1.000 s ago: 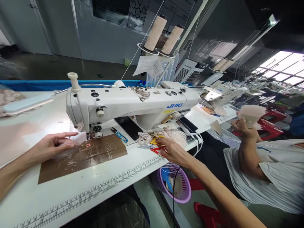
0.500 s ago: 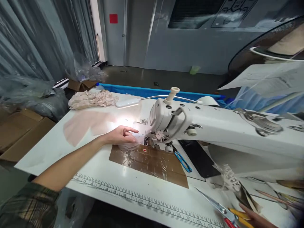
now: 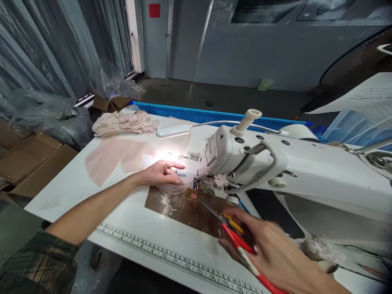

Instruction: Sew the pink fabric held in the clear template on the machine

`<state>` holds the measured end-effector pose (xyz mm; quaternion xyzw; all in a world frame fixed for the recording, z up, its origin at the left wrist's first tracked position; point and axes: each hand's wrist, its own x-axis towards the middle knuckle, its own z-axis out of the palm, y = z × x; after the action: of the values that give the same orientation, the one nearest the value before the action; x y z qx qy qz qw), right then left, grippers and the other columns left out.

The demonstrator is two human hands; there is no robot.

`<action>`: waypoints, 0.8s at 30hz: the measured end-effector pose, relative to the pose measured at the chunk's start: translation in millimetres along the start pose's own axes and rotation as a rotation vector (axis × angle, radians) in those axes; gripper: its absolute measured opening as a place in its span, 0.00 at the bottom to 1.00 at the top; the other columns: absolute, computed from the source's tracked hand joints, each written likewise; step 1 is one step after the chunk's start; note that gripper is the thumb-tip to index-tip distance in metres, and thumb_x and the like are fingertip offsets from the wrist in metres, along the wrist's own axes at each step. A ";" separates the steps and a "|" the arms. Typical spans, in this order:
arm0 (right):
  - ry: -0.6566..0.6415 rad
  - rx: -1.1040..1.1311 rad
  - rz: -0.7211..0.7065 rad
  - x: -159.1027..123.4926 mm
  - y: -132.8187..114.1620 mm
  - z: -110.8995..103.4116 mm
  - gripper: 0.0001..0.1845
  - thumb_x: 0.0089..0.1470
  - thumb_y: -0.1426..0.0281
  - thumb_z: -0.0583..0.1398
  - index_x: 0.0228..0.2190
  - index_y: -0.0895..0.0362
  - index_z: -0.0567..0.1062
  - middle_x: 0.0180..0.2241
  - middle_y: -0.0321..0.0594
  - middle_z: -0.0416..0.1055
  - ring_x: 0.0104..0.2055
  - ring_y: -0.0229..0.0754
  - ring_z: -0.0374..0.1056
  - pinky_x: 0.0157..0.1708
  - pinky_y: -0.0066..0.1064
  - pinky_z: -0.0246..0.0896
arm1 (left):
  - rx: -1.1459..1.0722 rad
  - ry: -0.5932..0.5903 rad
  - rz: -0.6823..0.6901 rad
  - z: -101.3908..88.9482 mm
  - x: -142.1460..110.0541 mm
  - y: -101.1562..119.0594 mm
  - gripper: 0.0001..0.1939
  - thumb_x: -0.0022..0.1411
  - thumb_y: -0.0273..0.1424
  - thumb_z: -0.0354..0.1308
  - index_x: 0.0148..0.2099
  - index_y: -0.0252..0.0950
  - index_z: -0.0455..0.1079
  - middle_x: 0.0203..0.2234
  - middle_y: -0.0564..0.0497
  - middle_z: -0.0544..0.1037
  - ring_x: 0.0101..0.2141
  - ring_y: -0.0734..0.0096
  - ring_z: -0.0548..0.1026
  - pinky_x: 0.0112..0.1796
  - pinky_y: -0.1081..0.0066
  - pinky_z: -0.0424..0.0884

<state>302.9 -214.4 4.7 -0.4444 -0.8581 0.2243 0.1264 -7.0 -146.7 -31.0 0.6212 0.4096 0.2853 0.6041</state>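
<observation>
My left hand [image 3: 162, 174] rests beside the presser foot of the white sewing machine [image 3: 220, 155]. Its index finger is stretched forward; the thumb and curled fingers hold a sheer pale fabric [image 3: 174, 188], partly hidden under the hand. In my right hand [image 3: 272, 245] is a pair of scissors [image 3: 234, 237] with red and yellow handles. The tips point left over a brown taped sheet [image 3: 180, 208], just right of the fabric. A lamp lights the spot by the needle.
Sheer pink pieces [image 3: 105, 161] lie flat on the white table, with a tied lace bundle [image 3: 124, 123] behind. A printed ruler [image 3: 162, 255] follows the front edge. A black phone-like slab [image 3: 272, 212] lies under the machine arm. Cardboard boxes [image 3: 39, 157] stand left.
My right hand has brought the scissors from the lower right corner leftward to near the fabric. My left hand stays by the presser foot. The view has shifted slightly.
</observation>
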 end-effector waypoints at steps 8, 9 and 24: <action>0.098 -0.462 -0.239 56.7 0.9 18.5 0.27 0.56 0.49 0.55 0.47 0.56 0.72 0.34 0.48 0.77 0.33 0.53 0.72 0.30 0.38 0.63 | -0.063 -0.034 -0.002 0.7 1.6 -1.8 0.38 0.54 0.28 0.67 0.64 0.27 0.58 0.36 0.43 0.83 0.39 0.66 0.80 0.46 0.66 0.71; 0.103 -0.455 -0.256 57.3 1.1 18.9 0.27 0.56 0.50 0.55 0.48 0.56 0.71 0.35 0.48 0.76 0.34 0.53 0.72 0.32 0.38 0.64 | -0.062 -0.034 -0.006 0.8 1.7 -1.6 0.38 0.54 0.28 0.67 0.64 0.27 0.58 0.36 0.44 0.83 0.39 0.66 0.80 0.47 0.66 0.71; 0.058 -0.466 -0.143 60.4 1.0 36.9 0.27 0.56 0.50 0.56 0.50 0.54 0.71 0.44 0.46 0.76 0.40 0.54 0.73 0.32 0.37 0.69 | -0.068 -0.053 -0.058 0.2 3.3 -6.9 0.44 0.54 0.30 0.67 0.68 0.29 0.51 0.35 0.45 0.82 0.37 0.68 0.79 0.43 0.70 0.70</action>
<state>253.7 -174.4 -26.7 -0.4060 -0.9118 -0.0019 0.0605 -6.3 -144.4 -38.2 0.5956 0.4015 0.2650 0.6434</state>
